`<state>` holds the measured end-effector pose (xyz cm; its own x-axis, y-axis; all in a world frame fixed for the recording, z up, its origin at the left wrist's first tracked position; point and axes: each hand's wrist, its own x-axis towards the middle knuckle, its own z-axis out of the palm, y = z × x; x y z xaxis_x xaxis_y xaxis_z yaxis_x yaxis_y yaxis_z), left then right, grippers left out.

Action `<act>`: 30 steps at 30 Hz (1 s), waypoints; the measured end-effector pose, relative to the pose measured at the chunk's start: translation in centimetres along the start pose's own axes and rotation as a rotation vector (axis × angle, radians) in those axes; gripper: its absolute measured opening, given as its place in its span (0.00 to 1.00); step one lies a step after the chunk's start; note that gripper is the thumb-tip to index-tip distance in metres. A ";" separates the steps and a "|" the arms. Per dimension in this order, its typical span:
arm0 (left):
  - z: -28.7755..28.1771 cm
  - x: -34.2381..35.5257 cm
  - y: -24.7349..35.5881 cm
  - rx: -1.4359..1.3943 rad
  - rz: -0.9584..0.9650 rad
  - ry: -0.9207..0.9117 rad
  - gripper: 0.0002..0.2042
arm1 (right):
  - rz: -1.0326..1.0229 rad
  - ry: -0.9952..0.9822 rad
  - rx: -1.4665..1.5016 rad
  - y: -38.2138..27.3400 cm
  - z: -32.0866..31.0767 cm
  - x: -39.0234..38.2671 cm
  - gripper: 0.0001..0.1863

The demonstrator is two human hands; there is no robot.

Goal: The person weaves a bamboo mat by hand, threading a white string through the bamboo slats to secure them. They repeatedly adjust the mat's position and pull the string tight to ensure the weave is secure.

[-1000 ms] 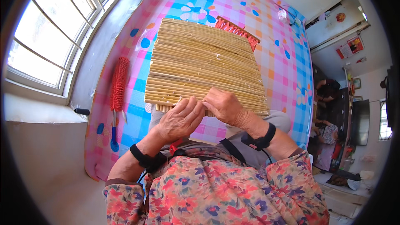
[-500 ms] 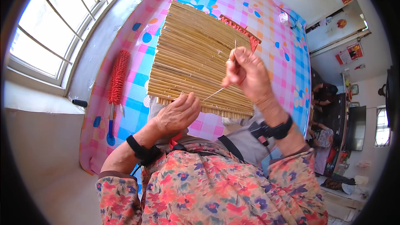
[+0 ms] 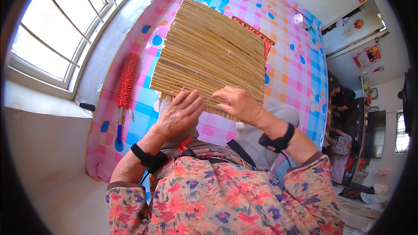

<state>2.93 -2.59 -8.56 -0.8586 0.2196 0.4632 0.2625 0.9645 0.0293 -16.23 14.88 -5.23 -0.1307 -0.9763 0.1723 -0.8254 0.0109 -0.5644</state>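
A mat of straw-coloured cane sticks (image 3: 209, 48) lies over my lap and the bedding. At its near edge my left hand (image 3: 178, 115) has its fingers closed together, pressing on and gripping the sticks. Just to the right, my right hand (image 3: 237, 106) is curled in a pinch on a thin pale strand (image 3: 210, 98), beside the same edge; whether a needle is on it I cannot tell. The fingertips of both hands are partly hidden. Small pale stitches dot the front rows of sticks.
A red fluffy duster (image 3: 128, 80) with a blue handle lies left, beside a barred window (image 3: 56, 26). A checked, flowered sheet (image 3: 287, 26) spreads beneath. A red-slatted item (image 3: 267, 48) shows behind the mat. Other people (image 3: 342, 104) are at the far right, off the bed.
My right hand rose over the mat drawing the strand out half a second ago and has come back down to the edge. The mat's back sits higher in view than a second ago.
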 end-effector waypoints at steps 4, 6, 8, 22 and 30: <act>0.0 -0.3 -0.4 0.010 -0.020 0.045 0.18 | 0.145 0.025 -0.042 0.1 2.5 1.2 0.12; 0.0 -0.4 -0.3 0.025 -0.026 0.064 0.18 | 0.160 0.039 -0.029 0.2 2.4 2.0 0.11; 0.0 -0.5 -0.2 0.048 -0.025 0.045 0.18 | 0.147 0.018 -0.043 0.5 2.6 2.3 0.10; 0.1 -0.6 -0.4 0.138 0.009 -0.022 0.19 | 0.920 -0.363 1.412 -1.3 -0.1 2.1 0.08; 0.3 0.0 -1.2 0.060 -0.031 -0.018 0.19 | 0.465 0.055 1.840 -1.3 -2.5 3.2 0.11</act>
<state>2.46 -3.69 -8.88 -0.8740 0.1917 0.4465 0.2095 0.9778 -0.0097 -16.98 12.27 -1.96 -0.1851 -0.9568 -0.2242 0.7991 -0.0137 -0.6011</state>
